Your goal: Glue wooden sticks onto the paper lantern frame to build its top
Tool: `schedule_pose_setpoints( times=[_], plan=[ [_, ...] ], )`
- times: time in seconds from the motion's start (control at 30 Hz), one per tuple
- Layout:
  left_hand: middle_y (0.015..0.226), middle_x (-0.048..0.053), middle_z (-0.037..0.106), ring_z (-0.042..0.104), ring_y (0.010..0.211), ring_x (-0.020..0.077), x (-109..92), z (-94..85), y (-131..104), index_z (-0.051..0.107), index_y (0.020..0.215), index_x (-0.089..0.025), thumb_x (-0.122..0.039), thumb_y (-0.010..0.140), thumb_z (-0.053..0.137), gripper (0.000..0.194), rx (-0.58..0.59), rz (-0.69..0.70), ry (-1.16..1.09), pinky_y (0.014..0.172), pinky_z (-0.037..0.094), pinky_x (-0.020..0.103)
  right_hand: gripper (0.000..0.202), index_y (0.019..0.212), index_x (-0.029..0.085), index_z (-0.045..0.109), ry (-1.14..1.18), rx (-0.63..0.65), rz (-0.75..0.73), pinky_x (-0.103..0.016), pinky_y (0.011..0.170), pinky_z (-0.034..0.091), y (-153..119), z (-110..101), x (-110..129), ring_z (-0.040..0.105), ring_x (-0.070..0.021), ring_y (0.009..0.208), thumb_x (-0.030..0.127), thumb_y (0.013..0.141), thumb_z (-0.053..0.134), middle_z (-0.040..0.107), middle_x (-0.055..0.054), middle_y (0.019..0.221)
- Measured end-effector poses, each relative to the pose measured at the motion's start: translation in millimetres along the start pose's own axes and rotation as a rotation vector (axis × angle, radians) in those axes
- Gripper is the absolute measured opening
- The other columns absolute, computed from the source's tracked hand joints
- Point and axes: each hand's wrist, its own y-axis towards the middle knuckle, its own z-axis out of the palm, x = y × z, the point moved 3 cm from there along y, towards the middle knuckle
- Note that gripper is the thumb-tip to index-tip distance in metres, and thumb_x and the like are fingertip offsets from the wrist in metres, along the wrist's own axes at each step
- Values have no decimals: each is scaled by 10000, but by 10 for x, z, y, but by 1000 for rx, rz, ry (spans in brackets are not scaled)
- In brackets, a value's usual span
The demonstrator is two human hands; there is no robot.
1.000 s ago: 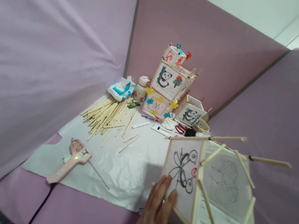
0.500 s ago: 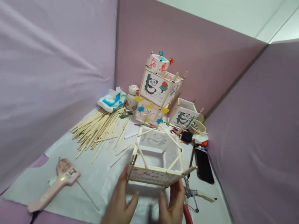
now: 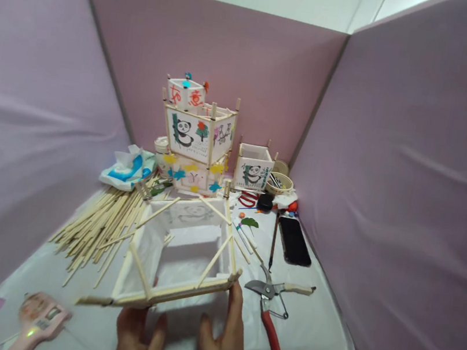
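left hand (image 3: 138, 343) and right hand (image 3: 222, 346) both have thumb apart from fingers, at near edge of the stick frame (image 3: 181, 291), right fingertips by its near right corner. frame tilted over white sheet (image 3: 323, 335), pruners (image 3: 268, 290) and phone (image 3: 295, 241) right, stick pile (image 3: 97, 231) and glue gun (image 3: 37, 321) left, panda stack (image 3: 190, 139) behind.

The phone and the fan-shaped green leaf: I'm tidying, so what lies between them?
A slim dark stick, seemingly a brush, lies between the phone and the leaf, in the head view.
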Motion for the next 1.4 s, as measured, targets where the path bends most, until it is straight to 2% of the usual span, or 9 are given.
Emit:
schedule_pose_setpoints(
  times=[0.1, 0.23, 0.43, 0.57, 0.77, 0.9, 1.13, 1.27, 1.4],
  plan=[
    [1270, 118, 582, 557, 1262, 319, -10, 40, 29, 404, 1233, -239, -425, 774, 731, 594, 23, -21, 45, 1136, 381, 558, 826, 1581, 223, 248, -12, 8, -19, -483, 1183, 370, 14, -36, -5, 369, -310, 1472, 122, 831, 578, 395, -102, 1589],
    [1256, 143, 571, 572, 1210, 355, -36, 82, 80, 418, 1264, -195, -451, 709, 760, 701, 99, -71, 153, 1089, 413, 601, 821, 1570, 198, 260, -2, 6, 67, -453, 1187, 368, 73, -60, -31, 385, -287, 1464, 103, 815, 567, 414, -125, 1570],
    [1259, 150, 582, 579, 1206, 343, -33, 89, 97, 364, 1352, -186, -424, 709, 752, 788, 139, -88, 174, 1091, 417, 581, 836, 1552, 195, 302, 22, -32, 132, -476, 1198, 337, 99, -42, -56, 377, -294, 1464, 97, 771, 583, 400, -137, 1574],
    [1333, 157, 548, 539, 1271, 354, -36, 90, 77, 396, 1326, -194, -423, 719, 734, 732, 125, -40, 182, 1112, 400, 578, 806, 1537, 195, 313, 45, -9, 142, -470, 1200, 329, 81, -41, -73, 397, -283, 1448, 108, 780, 575, 422, -138, 1552],
    [1334, 146, 573, 522, 1311, 343, -100, 95, -11, 464, 1315, -192, -363, 783, 677, 599, 132, 58, 220, 1151, 370, 550, 706, 1504, 182, 326, 71, -41, 198, -473, 1167, 363, 20, -89, -152, 443, -286, 1405, 218, 850, 591, 466, -162, 1499],
    [1369, 182, 566, 528, 1314, 341, -151, 114, -8, 435, 1381, -148, -328, 802, 646, 641, 184, 32, 234, 1142, 379, 561, 661, 1473, 188, 352, 64, -13, 270, -488, 1156, 359, 13, -102, -196, 470, -289, 1371, 286, 868, 599, 483, -166, 1476],
    [1510, 191, 468, 427, 1427, 323, -141, 99, -69, 363, 1497, -169, -231, 830, 597, 709, 257, 114, 238, 1196, 317, 547, 724, 1476, 204, 341, 50, -40, 276, -499, 1142, 354, -1, -143, -275, 483, -313, 1352, 392, 842, 636, 495, -173, 1458],
    [1578, 175, 383, 335, 1485, 304, -385, -61, 38, 325, 1523, -178, -190, 858, 546, 701, 171, 220, 317, 1211, 294, 540, 739, 1493, 218, 314, 63, -66, 255, -504, 1155, 335, 3, -120, -296, 464, -306, 1369, 404, 849, 625, 466, -172, 1475],
    [1442, 142, 533, 467, 1382, 257, -936, -247, 552, 494, 1372, -159, -176, 883, 489, 490, 54, 347, 364, 1174, 361, 477, 784, 1519, 225, 264, 101, -83, 275, -531, 1167, 309, -4, -99, -354, 426, -313, 1402, 399, 848, 630, 426, -183, 1505]
  ],
)
